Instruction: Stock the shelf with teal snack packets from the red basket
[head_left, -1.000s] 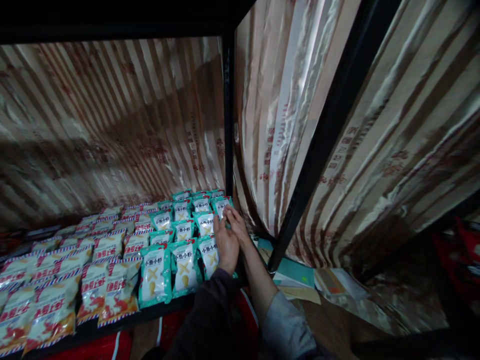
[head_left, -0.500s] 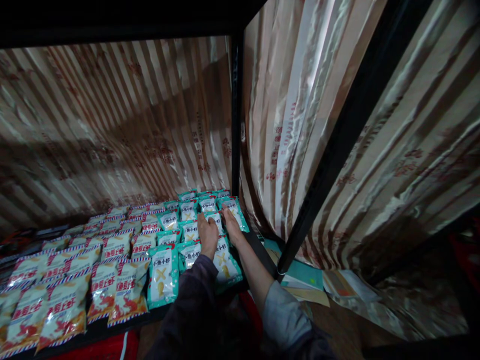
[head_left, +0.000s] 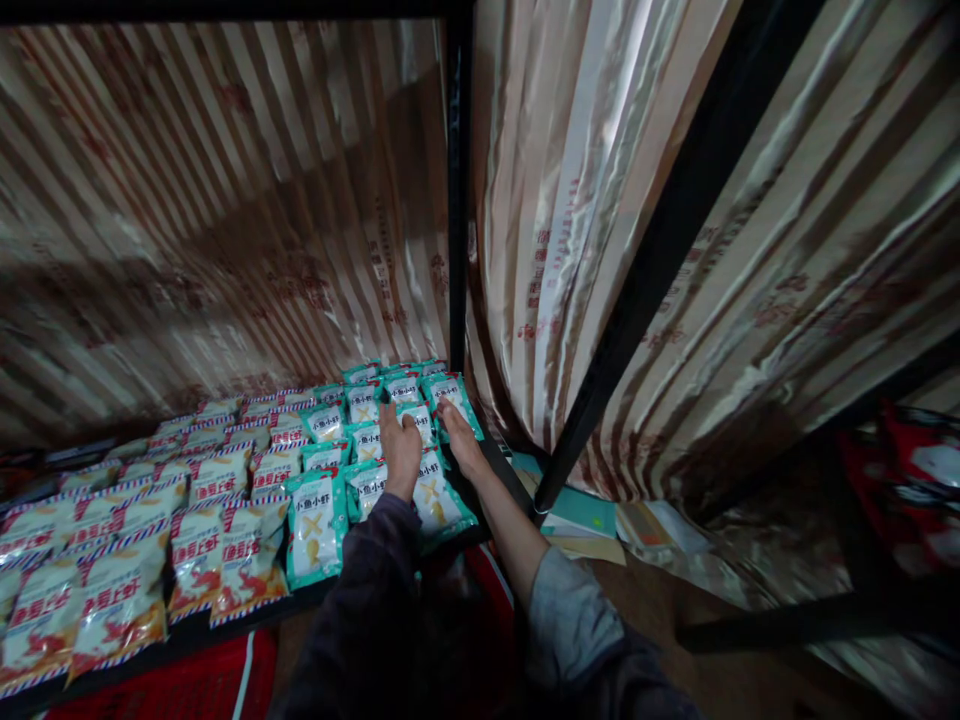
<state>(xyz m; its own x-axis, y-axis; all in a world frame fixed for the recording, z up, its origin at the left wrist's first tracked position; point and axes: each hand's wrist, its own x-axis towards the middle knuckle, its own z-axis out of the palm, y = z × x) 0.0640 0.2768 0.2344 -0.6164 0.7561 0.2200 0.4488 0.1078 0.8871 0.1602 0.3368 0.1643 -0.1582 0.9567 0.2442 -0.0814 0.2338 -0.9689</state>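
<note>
Head view: I look down on a shelf (head_left: 501,468) with rows of bags across the lower left and centre of the frame.
Green bags (head_left: 315,520): they stand at the shelf's right end, near the frame's centre; part of one shows between the hands.
Left hand (head_left: 402,450): fingers extended, thumb apart, over the green bags; I see nothing pinched.
Right hand (head_left: 459,436): fingers stretched out at the last bag (head_left: 450,390) of its row, apart from the left; I cannot tell whether the fingertips touch it.
Soft film: I judge flat palms and light, even pressure from both sides best, since a hard squeeze could crumple these bags.
Shelf end: I would favour small inward nudges, because a bag pushed right could slip off.
Covered bags: the hands and dark sleeve (head_left: 364,590) block several green fronts from me.
Back rows: too small and dim for me to count.
Red-and-white bags (head_left: 116,600): cut off at the left edge.
Right edge: I see red packs (head_left: 930,460), too dark to make out.
</note>
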